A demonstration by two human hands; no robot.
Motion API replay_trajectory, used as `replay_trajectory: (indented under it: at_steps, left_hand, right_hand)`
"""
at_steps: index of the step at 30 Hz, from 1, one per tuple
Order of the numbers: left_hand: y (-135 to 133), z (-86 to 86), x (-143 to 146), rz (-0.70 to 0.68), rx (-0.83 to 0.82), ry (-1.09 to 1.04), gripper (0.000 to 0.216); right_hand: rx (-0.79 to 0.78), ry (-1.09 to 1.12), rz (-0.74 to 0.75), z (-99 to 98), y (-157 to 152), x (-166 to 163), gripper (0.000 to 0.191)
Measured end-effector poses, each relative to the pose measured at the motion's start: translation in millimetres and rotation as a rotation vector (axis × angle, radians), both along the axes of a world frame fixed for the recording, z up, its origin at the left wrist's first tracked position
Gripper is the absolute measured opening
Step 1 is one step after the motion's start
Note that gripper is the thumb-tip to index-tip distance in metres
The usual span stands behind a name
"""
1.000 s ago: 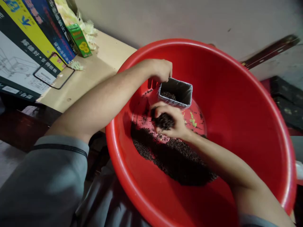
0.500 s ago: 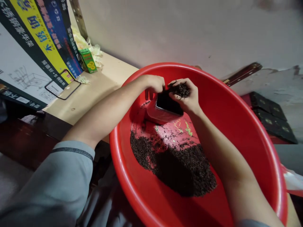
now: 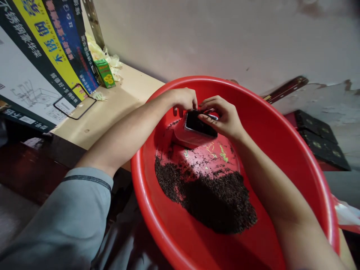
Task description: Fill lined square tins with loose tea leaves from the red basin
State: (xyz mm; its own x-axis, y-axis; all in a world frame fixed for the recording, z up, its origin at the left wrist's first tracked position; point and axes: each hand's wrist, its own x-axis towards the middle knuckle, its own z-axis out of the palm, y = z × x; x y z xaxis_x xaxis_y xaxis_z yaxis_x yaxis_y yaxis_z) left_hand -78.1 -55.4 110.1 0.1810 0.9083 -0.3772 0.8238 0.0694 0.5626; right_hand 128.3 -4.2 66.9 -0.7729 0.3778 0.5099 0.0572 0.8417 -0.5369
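Observation:
A big red basin fills the middle of the head view. A heap of dark loose tea leaves lies on its near floor. At the far side of the basin's floor stands a small square red container with a dark opening. My left hand grips the container's far left edge with fingers curled. My right hand hovers over the opening, fingers spread and palm down, with only bits of tea stuck to it.
A light wooden tabletop lies left of the basin. On it lean a large printed cardboard box and a small green box beside pale dried husks. Black boxes sit at right. A grey wall rises behind.
One second ago my right hand scooped tea from the heap. It lifted the handful over the container and has now let it go, fingers spread. My left hand kept hold of the container.

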Motion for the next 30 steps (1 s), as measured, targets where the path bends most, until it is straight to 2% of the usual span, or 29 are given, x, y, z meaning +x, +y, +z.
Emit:
replay_trajectory:
  at_steps: [3, 6, 8, 11, 13, 15, 17, 20, 24, 30]
  left_hand:
    - [0.7, -2.4, 0.0, 0.006, -0.013, -0.009, 0.047]
    - [1.5, -6.6, 1.7, 0.002, 0.026, -0.033, 0.046]
    - [3.1, -9.7, 2.3, -0.032, 0.076, -0.05, 0.044]
    - [5.0, -12.5, 2.7, -0.06, 0.105, -0.055, 0.042]
    - [4.5, -12.2, 3.0, -0.054, 0.105, -0.052, 0.042]
    - [2.9, -11.0, 3.4, -0.053, 0.121, -0.052, 0.043]
    - [1.4, -9.9, 3.5, -0.057, 0.139, -0.046, 0.044]
    - [1.1, -9.7, 2.7, -0.069, 0.149, -0.036, 0.048]
    - [3.4, -11.9, 1.3, -0.089, 0.164, -0.036, 0.053]
    - [7.8, -14.7, 1.5, -0.097, 0.162, -0.004, 0.052]
  right_hand:
    - [0.252, -0.057, -0.055, 4.2, -13.7, 24.1, 0.038]
    - [0.435, -0.111, 0.005, -14.7, -42.0, 56.4, 0.066]
    - [0.439, -0.206, 0.179, -42.6, -67.1, 78.1, 0.08]
    - [0.321, -0.455, 0.415, -97.5, -105.6, 103.7, 0.101]
    - [0.228, -0.556, 0.451, -133.3, -125.1, 110.8, 0.117]
    - [0.186, -0.575, 0.474, -161.7, -136.9, 106.5, 0.123]
    - [0.181, -0.554, 0.514, -179.9, -142.2, 90.9, 0.118]
    - [0.186, -0.507, 0.594, -191.5, -144.2, 56.5, 0.089]
    - [0.199, -0.487, 0.626, -195.1, -146.0, 18.5, 0.056]
    - [0.384, -0.438, 0.547, -191.4, -143.3, -6.3, 0.036]
